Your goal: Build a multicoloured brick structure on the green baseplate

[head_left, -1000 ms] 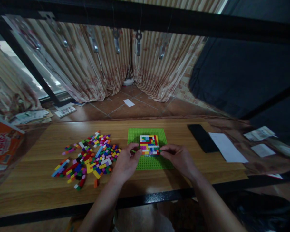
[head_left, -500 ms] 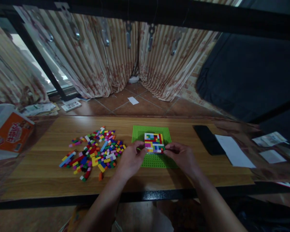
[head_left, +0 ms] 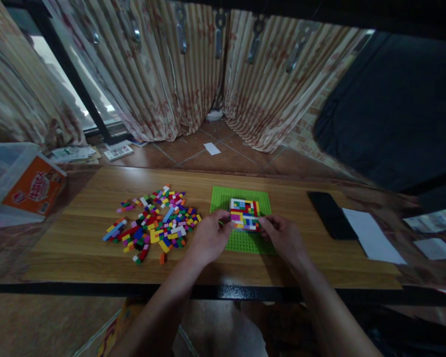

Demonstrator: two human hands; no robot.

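A block of toy building bricks (head_left: 244, 214) in many colours is at the green studded baseplate (head_left: 241, 245), roughly over its middle. My left hand (head_left: 212, 235) grips the block's left side, thumb toward the near corner. On the opposite side, my right hand (head_left: 282, 238) pinches the near right corner with bent fingers. Whether the block's underside touches the baseplate cannot be made out. Left of my left hand lies a loose heap of coloured bricks (head_left: 156, 223), with one orange brick (head_left: 162, 258) apart at its near side.
The wooden table (head_left: 85, 263) carries a black phone-like slab (head_left: 332, 215) and a white paper sheet (head_left: 373, 235) on the right. A clear plastic box (head_left: 7, 163) with an orange label stands at far left. Striped curtains (head_left: 193, 74) hang behind.
The camera view has shifted, so the table sits a little higher and further right. Both hands still hold the brick block, whose near side looks tipped slightly.
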